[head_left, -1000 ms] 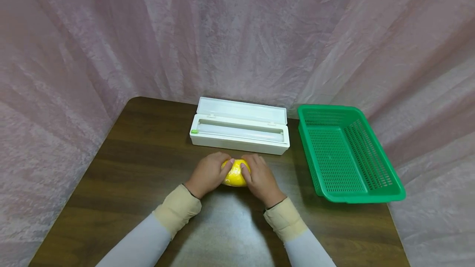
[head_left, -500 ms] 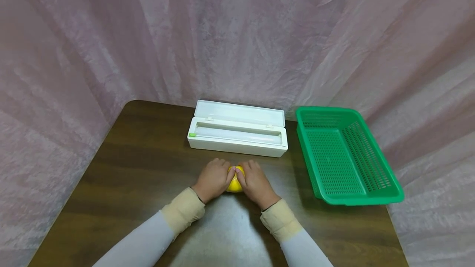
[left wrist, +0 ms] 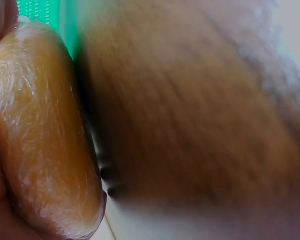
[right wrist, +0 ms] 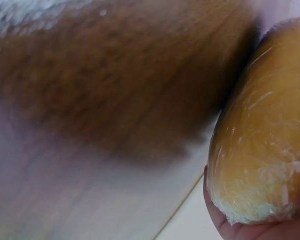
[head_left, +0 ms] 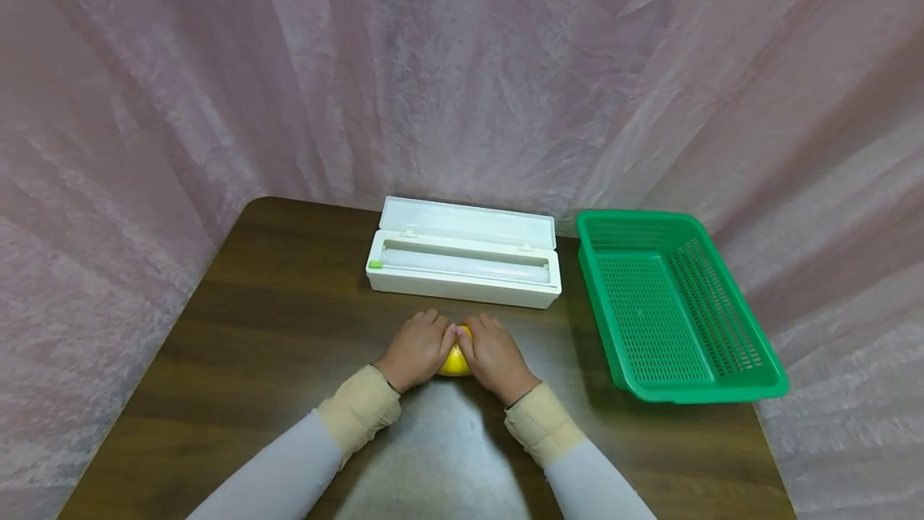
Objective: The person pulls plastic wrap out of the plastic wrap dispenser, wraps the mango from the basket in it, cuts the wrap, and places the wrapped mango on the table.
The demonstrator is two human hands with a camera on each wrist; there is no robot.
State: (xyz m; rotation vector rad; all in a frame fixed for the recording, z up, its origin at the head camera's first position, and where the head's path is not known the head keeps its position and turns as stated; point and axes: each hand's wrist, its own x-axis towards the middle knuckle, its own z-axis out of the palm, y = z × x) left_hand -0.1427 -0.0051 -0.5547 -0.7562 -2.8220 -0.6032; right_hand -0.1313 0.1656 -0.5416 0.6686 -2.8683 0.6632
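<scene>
Both hands hold a rounded yellow item wrapped in clear cling film [head_left: 454, 363], low over the table's middle. My left hand [head_left: 415, 351] grips its left side and my right hand [head_left: 498, 355] its right. The thumbs nearly meet on top, so only a narrow strip shows in the head view. In the left wrist view the wrapped item [left wrist: 47, 135] looks long and smooth, with wrinkled film. Fingers cup the end of the wrapped item [right wrist: 265, 140] in the right wrist view. Its exact kind is unclear.
Beyond the hands lies a white cling film dispenser [head_left: 462, 289], lid up, with a film roll [head_left: 465, 265] inside and a green slider [head_left: 375, 265] at its left. A green plastic basket [head_left: 617, 343] stands to the right on the brown table [head_left: 238, 343]. Pink curtains hang behind.
The hands have come closer together around the yellow wrapped item, and the thumbs now cover more of it. In the last half second almost nothing has moved.
</scene>
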